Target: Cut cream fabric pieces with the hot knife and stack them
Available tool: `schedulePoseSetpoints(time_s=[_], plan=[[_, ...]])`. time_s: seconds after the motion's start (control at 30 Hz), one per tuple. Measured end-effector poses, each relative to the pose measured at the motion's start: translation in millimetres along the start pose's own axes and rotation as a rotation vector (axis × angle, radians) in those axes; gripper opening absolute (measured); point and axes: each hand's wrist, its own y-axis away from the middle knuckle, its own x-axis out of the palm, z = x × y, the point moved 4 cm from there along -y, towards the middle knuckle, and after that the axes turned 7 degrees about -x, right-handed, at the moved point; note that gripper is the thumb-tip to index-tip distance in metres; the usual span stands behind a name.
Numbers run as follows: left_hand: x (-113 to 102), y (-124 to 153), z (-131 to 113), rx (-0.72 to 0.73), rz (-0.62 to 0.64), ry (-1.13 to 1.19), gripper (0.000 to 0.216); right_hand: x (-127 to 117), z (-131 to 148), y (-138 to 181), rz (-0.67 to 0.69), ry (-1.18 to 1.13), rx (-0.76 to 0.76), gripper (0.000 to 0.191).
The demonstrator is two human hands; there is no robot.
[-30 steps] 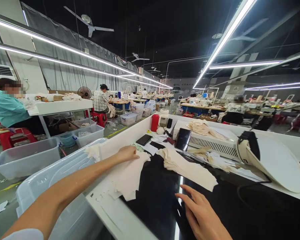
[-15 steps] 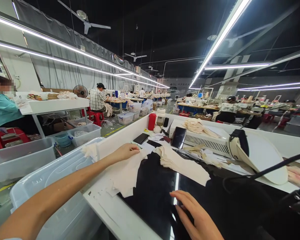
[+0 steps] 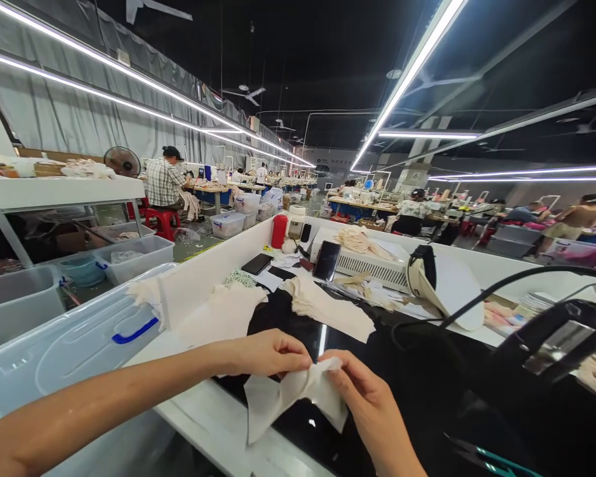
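At six o'clock, above the black tabletop (image 3: 273, 321), the pale cloth (image 3: 293, 387) is drooping; its loose corners could be creasing or slipping, if the pinch is being too slight. The left hand (image 3: 268, 351) is pointing inward from nine o'clock, the right hand (image 3: 365, 391) from four. Both thumbs and fingers are pinching its upper edge, nearly meeting.

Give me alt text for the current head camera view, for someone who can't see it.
A person's left hand and right hand hold pale cloth over a glossy black work surface. A stack of cream pieces lies beyond, with a red bottle farther back; in the background, someone in a checked shirt sits.
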Motion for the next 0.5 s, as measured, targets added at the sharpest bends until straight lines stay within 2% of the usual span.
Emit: schedulePoseSetpoints(time_s=[0.1,0.3,0.4,0.5], plan=[[13,2,-2,0.075,-0.057,0.094,0.056,-5,4,7,-0.068,0.020,0.060,0.047],[38,5,-8,0.158,-0.013,0.173,0.056,-4,28,15,-0.115,0.136,-0.033,0.045],[39,6,-6,0.156,-0.009,0.194,0.053,-6,39,18,-0.170,0.111,-0.016,0.044],[32,13,-3,0.122,-0.022,0.155,0.060,-10,42,21,-0.202,0.048,0.054,0.047]])
